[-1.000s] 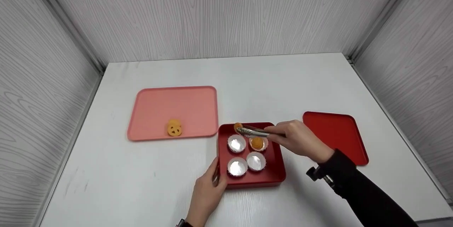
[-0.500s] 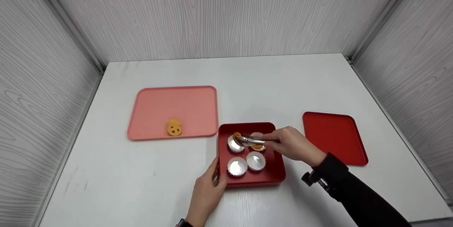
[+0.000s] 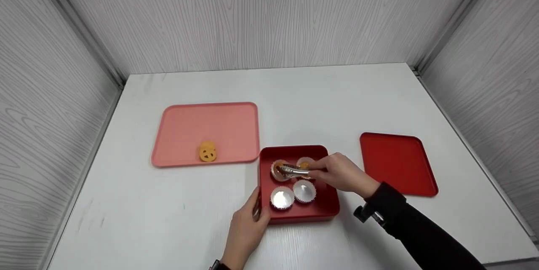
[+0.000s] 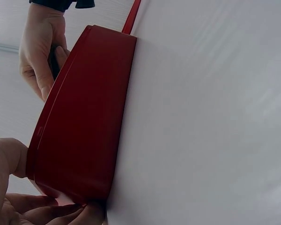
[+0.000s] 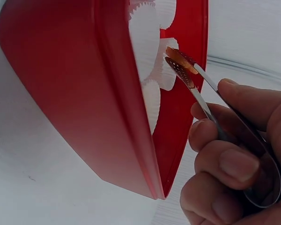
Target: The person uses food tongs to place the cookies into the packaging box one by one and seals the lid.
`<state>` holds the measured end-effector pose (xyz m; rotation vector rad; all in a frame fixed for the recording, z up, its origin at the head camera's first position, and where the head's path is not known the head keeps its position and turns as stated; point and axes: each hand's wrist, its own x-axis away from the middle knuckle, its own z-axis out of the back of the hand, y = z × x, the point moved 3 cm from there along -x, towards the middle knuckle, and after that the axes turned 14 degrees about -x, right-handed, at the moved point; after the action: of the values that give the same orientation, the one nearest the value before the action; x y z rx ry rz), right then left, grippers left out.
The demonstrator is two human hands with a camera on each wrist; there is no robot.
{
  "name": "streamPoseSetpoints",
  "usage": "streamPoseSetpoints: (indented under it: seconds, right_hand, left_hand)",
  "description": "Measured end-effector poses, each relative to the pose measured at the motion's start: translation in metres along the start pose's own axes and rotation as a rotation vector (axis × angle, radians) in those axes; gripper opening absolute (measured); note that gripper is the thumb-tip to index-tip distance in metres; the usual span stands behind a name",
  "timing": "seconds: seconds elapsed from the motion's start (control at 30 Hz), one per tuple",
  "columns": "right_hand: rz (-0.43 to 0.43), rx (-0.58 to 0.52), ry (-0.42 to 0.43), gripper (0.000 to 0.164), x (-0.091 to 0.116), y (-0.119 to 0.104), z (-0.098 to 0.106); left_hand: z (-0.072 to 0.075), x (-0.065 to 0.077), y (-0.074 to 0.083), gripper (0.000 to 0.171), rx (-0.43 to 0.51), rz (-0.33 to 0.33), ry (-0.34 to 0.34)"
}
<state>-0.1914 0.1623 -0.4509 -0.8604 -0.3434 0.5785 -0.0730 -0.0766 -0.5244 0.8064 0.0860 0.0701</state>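
My left hand [image 3: 246, 225] grips the near left side of a deep red box [image 3: 329, 202]. In the left wrist view its thumb is at the rim and its fingers are against the wall. White paper baking cups [image 3: 304, 192] stand in two rows inside the box. My right hand [image 3: 342, 172] holds metal tongs [image 3: 298, 172], whose perforated tips pinch a small orange-brown piece [image 5: 180, 58]. Those tips are down at the far left cup [image 3: 276, 176]. Another orange piece [image 3: 305, 164] sits in the far right cup, partly hidden behind the tongs and fingers.
Left of the box lies a pink tray [image 3: 189, 126], with a yellow smiley-shaped piece [image 3: 207, 154] near its front edge and a similar yellow one right behind it. A flat red tray [image 3: 400, 164] is on the right. Pale panels [image 3: 252, 17] enclose the white table [image 3: 139, 219].
My right hand has lowered the tongs and the orange-brown piece from the box's far edge toward me, down into the far left cup. My left hand has stayed on the box.
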Motion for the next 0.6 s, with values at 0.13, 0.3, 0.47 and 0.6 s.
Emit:
streamPoseSetpoints:
  seconds: [0.13,0.3,0.47,0.6]
  right_hand:
    - [-0.005,-0.006,0.0,0.027,0.001,0.002,0.0]
    - [-0.018,-0.003,-0.009,0.035,0.003,0.001,0.003]
    - [-0.034,0.005,0.008,0.031,0.006,-0.001,0.008]
    - [-0.002,0.015,0.027,0.029,0.01,-0.004,0.011]
  left_hand:
    - [0.0,0.0,0.0,0.055,-0.005,0.0,-0.003]
    - [0.002,0.0,0.001,0.055,0.011,-0.009,-0.007]
    - [0.003,-0.001,0.0,0.054,0.055,0.003,-0.04]
    - [0.007,-0.003,-0.002,0.052,0.085,0.042,-0.065]
